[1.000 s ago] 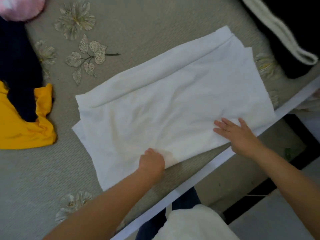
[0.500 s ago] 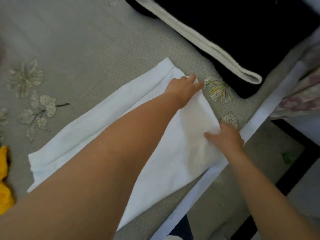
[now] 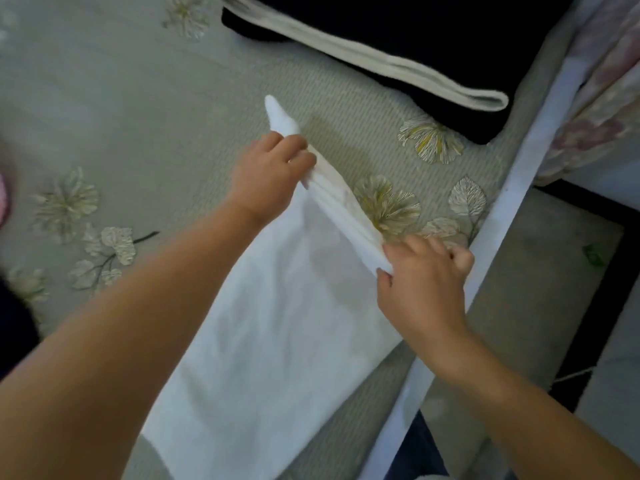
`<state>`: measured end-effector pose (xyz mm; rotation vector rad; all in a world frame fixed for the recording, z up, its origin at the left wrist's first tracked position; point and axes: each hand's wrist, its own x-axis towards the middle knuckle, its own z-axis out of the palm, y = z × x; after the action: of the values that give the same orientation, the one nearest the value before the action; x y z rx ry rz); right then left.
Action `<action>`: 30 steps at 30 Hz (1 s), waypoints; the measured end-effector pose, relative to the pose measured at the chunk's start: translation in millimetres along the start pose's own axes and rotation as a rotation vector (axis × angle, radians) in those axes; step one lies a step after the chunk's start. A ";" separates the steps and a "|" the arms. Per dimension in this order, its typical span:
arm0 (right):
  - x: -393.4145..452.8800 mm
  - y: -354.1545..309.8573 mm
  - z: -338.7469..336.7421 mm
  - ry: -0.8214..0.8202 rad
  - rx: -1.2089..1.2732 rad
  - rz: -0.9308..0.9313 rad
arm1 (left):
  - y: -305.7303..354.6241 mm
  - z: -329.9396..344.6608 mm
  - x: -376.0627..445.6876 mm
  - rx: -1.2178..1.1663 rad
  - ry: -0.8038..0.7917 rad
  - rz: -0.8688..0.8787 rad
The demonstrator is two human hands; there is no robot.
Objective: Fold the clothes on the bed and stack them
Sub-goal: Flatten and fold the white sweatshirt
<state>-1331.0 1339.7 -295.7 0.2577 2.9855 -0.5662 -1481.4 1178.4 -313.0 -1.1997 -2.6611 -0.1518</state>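
white garment (image 3: 277,334) on the bed (image 3: 121,116), below the black folded stack (image 3: 433,39) | left hand (image 3: 268,174) pinches its far edge | right hand (image 3: 420,282) grips the near corner

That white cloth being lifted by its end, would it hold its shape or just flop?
Probably flop: the white cloth bunches into soft pleats between the left hand and right hand, and the rest lies limp on the bed. It looks light, since fingertip pinches raise its edge.
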 end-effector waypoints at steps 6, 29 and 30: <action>-93.1 -98.4 26.6 -0.027 0.035 -0.099 | -13.2 -59.2 -141.7 0.077 0.000 -0.029; -284.0 -229.6 195.0 -0.581 -0.217 -0.061 | 15.4 -52.4 -456.8 -0.070 -0.560 -0.487; -284.0 -230.0 191.2 -0.509 -0.173 -0.053 | 14.8 -52.9 -458.4 -0.031 -0.487 -0.394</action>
<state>-1083.0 1015.9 -356.9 0.0142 2.5283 -0.3132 -1167.2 845.1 -371.4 -0.7769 -3.3106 0.0459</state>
